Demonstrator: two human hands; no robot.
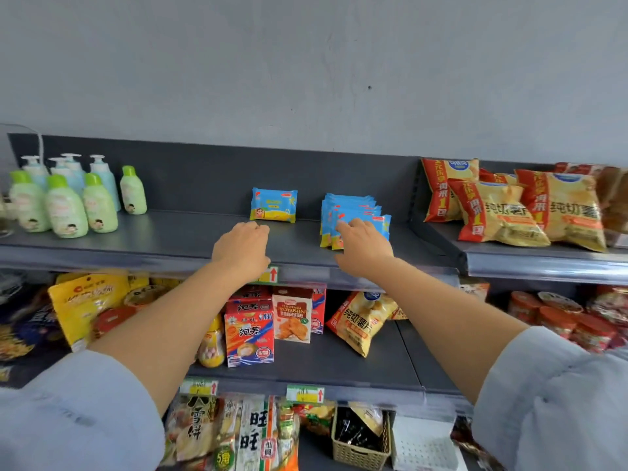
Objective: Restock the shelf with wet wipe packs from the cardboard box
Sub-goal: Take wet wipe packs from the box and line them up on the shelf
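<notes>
shelf (190, 239) bare mid-span | left hand (243, 248) empty, near edge | right hand (362, 248) fingertips on wipe packs (353, 215)

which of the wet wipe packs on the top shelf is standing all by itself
The single wet wipe pack beyond the left hand. It stands alone, apart from the row of packs that the right hand is touching.

Light was even and soft, casting only faint shadows under the shelf (204, 239). Wide-angle distortion bowed the shelf edges (most at the corners). The picture was slightly soft throughout, with the sleeves (557, 402) blurred.
</notes>
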